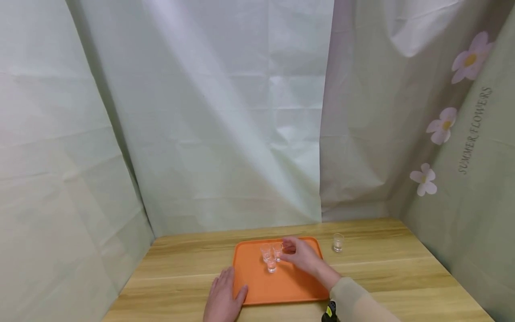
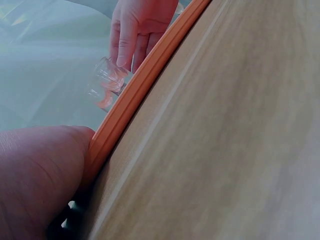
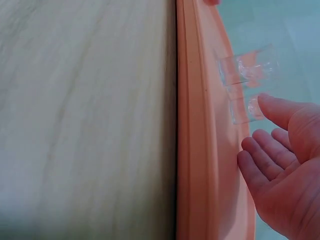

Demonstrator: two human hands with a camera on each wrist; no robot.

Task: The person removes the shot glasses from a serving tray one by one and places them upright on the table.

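Three small clear shot glasses stand close together on an orange tray (image 1: 277, 290): a front glass (image 1: 271, 266), a back left glass (image 1: 265, 254) and a right glass (image 1: 277, 253). Beside the right glass is my right hand (image 1: 301, 256), its thumb tip overlapping that glass in the right wrist view and its other fingers loosely extended, apart from it. My left hand (image 1: 223, 298) lies at the tray's left front corner, fingers extended along the side and thumb at the rim. In the left wrist view, the tray's rim (image 2: 142, 80) partly hides the glasses (image 2: 107, 82).
Another shot glass (image 1: 338, 243) stands on the wooden table (image 1: 181, 268), right of the tray's back corner. Pale curtains (image 1: 233, 134) hang behind and along both sides of the table. A black and yellow item (image 1: 330, 311) shows by the right sleeve.
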